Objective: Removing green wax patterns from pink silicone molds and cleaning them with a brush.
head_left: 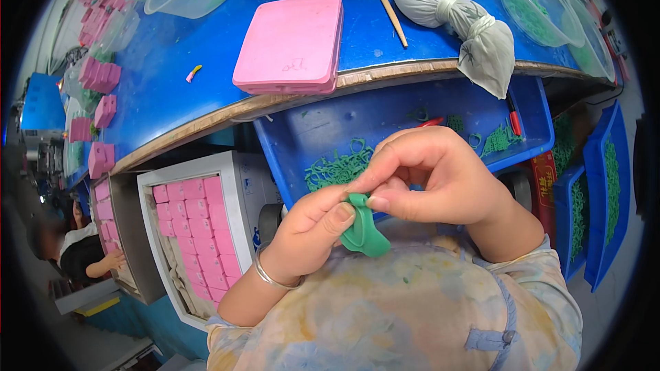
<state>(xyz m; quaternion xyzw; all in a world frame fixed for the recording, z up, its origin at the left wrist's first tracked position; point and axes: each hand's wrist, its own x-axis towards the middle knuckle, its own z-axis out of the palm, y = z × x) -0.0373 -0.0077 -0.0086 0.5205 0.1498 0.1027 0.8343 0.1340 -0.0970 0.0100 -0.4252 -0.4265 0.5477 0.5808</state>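
In front of my torso, over the near edge of a blue tray (292, 144), my left hand (306, 233) pinches a green, flat, curved wax-like piece (372, 239) between thumb and fingers. The piece hangs tilted below the fingertips, with a raised rim along its side. At its upper end, my right hand (440, 175) is closed, thumb and forefinger pinching the top edge; the fingers partly hide that end. Beyond the hands, small green wax-like pieces (337, 168) lie in the tray, along with a red pen (514, 122).
A pink block (292, 38) rests on the blue tabletop (165, 96) near its wooden edge. Right of it are a wooden stick (390, 17) and a tied white cloth bag (485, 48). A white box (244, 185) of pink blocks stands lower left. Another person (86, 251) is at far left.
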